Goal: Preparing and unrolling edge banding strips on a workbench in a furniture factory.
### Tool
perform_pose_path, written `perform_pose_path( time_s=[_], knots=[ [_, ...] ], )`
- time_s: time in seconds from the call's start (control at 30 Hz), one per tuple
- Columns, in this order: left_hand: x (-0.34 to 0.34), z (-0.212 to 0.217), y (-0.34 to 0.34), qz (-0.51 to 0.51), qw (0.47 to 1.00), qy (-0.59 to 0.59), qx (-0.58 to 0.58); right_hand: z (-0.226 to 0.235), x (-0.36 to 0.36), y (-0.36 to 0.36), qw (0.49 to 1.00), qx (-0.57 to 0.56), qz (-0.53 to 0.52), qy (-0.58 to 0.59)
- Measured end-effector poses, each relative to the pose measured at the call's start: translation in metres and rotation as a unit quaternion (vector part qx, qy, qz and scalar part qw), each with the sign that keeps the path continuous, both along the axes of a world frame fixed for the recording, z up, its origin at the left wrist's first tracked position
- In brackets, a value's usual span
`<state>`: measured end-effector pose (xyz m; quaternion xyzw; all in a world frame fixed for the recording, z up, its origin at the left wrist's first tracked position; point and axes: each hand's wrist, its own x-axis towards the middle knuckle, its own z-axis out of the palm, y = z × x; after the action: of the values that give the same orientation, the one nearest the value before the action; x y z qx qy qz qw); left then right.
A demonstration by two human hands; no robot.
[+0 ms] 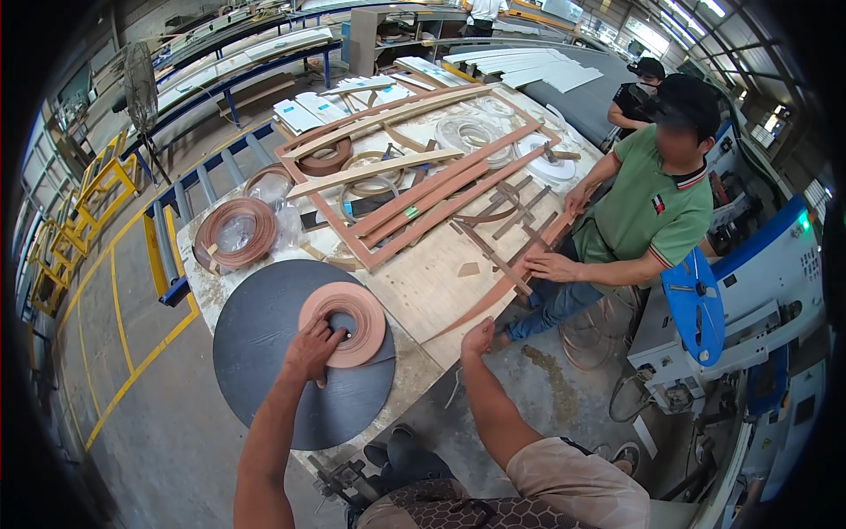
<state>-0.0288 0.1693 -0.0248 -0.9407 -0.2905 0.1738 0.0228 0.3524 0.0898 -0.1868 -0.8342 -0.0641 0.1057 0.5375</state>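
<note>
Fingers (328,333) of the left hand (310,349) curl into the hole in the middle of a pink-brown roll of tape (345,323) and grip its inner edge. This roll is flat and round like a big ring, and it lies on a dark grey round board (264,353) at the near corner of the bench (423,282). The right hand (478,338) rests on the near edge of the bench with its fingers bent over the edge; it holds nothing that can be seen. On the far side of the bench lie some flat white packs with small blue labels (300,113), set side by side. A tiny green label (411,212) sits on one of the long reddish wood strips (441,189) in the middle of the bench. Another brown roll of tape (236,233) lies to the left, beside a clear plastic bag (278,207). Clear and white rolls (476,134) lie farther back. Across the bench a person in a green shirt (656,207) presses both hands on a long curved strip of wood (498,286) at the bench edge. A blue round disc (696,304) stands on a white machine to the right. Yellow lines (123,326) mark the grey floor on the left.
</note>
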Motion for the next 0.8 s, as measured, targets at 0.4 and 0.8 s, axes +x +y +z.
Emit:
perform_pose_path(
  time_s=[0.4,0.8],
  knots=[
    [0.002,0.004,-0.004,-0.011,1.0,-0.01,0.017,-0.006,0.007,-0.001,1.0,0.008,0.022,0.013],
    [0.001,0.005,-0.004,-0.018,1.0,0.02,0.014,0.011,-0.005,-0.001,0.999,-0.006,0.01,0.033]
  ],
)
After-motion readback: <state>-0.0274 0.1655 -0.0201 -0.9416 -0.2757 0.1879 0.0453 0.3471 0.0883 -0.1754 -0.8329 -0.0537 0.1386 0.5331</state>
